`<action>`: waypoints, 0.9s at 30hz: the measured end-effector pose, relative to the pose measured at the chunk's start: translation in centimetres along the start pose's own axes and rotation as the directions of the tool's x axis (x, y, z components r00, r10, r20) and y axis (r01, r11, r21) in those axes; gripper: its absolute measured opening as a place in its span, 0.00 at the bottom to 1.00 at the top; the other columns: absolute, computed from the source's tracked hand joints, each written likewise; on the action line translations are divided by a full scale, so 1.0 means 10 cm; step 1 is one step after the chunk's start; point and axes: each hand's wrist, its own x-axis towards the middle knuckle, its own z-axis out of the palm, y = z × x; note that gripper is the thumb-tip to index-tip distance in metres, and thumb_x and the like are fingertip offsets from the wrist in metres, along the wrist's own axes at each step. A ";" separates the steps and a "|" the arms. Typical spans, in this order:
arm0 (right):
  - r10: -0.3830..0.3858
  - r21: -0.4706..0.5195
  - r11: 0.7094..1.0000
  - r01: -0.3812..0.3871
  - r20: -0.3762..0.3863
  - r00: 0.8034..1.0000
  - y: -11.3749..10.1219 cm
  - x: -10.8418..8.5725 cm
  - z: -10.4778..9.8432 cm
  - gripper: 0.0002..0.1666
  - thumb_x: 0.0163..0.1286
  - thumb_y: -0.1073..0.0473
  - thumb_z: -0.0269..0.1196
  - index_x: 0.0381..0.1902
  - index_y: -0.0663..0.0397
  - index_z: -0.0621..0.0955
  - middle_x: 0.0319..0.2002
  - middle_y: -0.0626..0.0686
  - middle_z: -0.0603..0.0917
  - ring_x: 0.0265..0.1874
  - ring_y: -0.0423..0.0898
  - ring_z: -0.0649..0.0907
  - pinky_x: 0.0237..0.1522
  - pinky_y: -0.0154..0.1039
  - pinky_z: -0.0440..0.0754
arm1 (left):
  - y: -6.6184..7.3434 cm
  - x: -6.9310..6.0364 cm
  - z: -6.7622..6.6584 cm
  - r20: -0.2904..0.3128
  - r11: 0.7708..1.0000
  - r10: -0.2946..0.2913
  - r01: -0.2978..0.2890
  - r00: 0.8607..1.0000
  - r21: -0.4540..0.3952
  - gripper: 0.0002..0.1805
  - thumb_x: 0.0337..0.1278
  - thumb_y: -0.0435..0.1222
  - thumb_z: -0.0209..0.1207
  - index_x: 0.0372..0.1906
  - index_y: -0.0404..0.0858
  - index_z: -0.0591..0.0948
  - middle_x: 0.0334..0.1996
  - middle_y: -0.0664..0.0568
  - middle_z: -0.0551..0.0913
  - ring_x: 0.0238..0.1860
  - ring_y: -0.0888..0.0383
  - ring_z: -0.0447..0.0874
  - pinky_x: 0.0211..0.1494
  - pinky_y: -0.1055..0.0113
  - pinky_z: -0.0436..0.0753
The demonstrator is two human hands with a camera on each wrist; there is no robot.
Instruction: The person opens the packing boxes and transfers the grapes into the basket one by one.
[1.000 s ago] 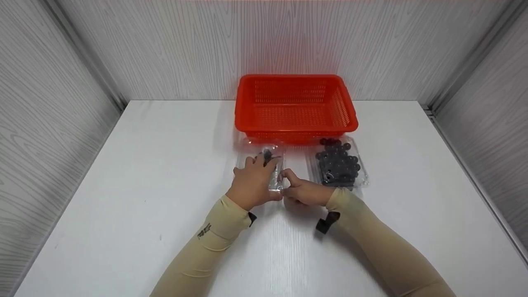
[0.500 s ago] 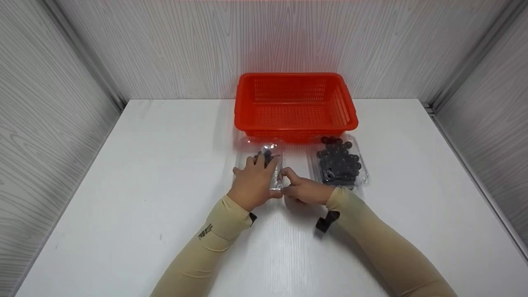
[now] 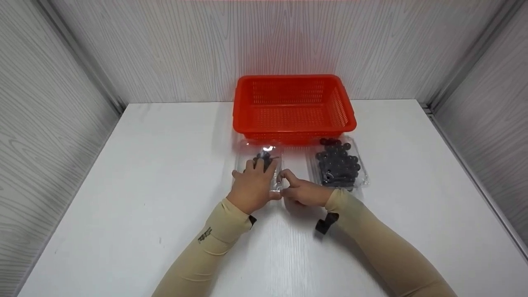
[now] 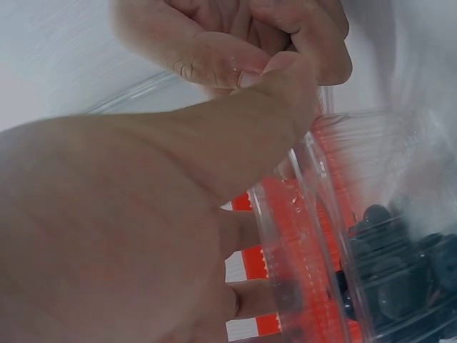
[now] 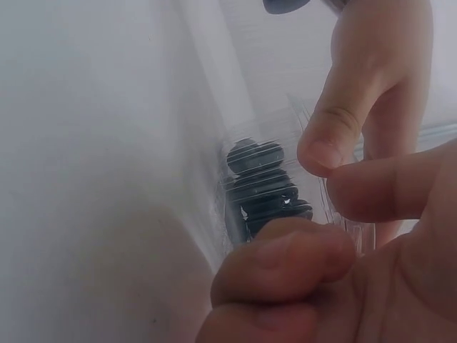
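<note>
A clear plastic box with dark round fruit like grapes lies in front of the basket. My left hand grips it, with fingers spread over the lid and the thumb along the near edge. From the right, my right hand pinches the rim near the box's front right corner; the other fingers are curled. Close up in the right wrist view, the left thumb and right index finger meet at the clear rim. In the left wrist view, the box wall hides part of the fruit.
A red perforated basket stands behind, against the back wall. To the right lies a second clear box filled with dark round fruit. White table extends on both sides, with wood-grained walls around it.
Both hands hold nearly the same places on the left box. The whole head view shifts slightly; the basket and the second box stay put.
</note>
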 end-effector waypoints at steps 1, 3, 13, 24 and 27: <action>0.002 0.007 1.000 -0.002 0.002 1.000 0.01 0.00 0.01 0.17 0.77 0.58 0.49 0.59 0.47 0.58 0.15 0.44 0.64 0.13 0.40 0.64 0.19 0.34 0.62 | 0.00 0.00 0.01 0.004 1.000 -0.001 0.001 1.000 0.004 0.52 0.52 0.59 0.73 0.79 0.46 0.65 0.64 0.35 0.75 0.63 0.35 0.73 0.51 0.27 0.79; 0.012 0.014 1.000 -0.012 0.004 1.000 0.02 0.01 0.02 0.17 0.76 0.59 0.49 0.58 0.47 0.59 0.16 0.43 0.63 0.13 0.40 0.64 0.19 0.33 0.62 | 0.00 -0.01 0.03 0.006 1.000 0.000 0.000 1.000 0.013 0.52 0.52 0.59 0.73 0.79 0.46 0.66 0.63 0.35 0.75 0.62 0.36 0.74 0.50 0.27 0.80; 0.022 -0.006 1.000 -0.022 0.014 1.000 -0.01 0.01 0.00 0.18 0.77 0.59 0.47 0.59 0.45 0.56 0.17 0.44 0.63 0.14 0.41 0.64 0.19 0.34 0.61 | -0.01 0.02 0.04 0.001 1.000 -0.010 0.010 1.000 0.018 0.52 0.51 0.60 0.73 0.78 0.46 0.66 0.62 0.36 0.76 0.61 0.36 0.74 0.49 0.27 0.81; 0.017 0.003 1.000 -0.017 0.015 1.000 0.02 0.03 0.00 0.17 0.78 0.60 0.48 0.59 0.46 0.57 0.16 0.43 0.63 0.14 0.42 0.65 0.18 0.33 0.62 | -0.02 0.02 0.04 0.010 1.000 -0.023 0.023 1.000 0.002 0.52 0.51 0.59 0.73 0.78 0.41 0.66 0.65 0.37 0.75 0.63 0.37 0.73 0.50 0.28 0.81; 0.011 0.009 1.000 -0.011 0.018 1.000 0.03 0.03 0.00 0.17 0.78 0.59 0.48 0.59 0.46 0.57 0.16 0.43 0.63 0.14 0.41 0.65 0.18 0.33 0.62 | -0.03 0.03 0.04 0.008 1.000 -0.016 0.016 1.000 -0.018 0.52 0.51 0.59 0.73 0.77 0.41 0.67 0.65 0.37 0.75 0.63 0.38 0.72 0.50 0.29 0.81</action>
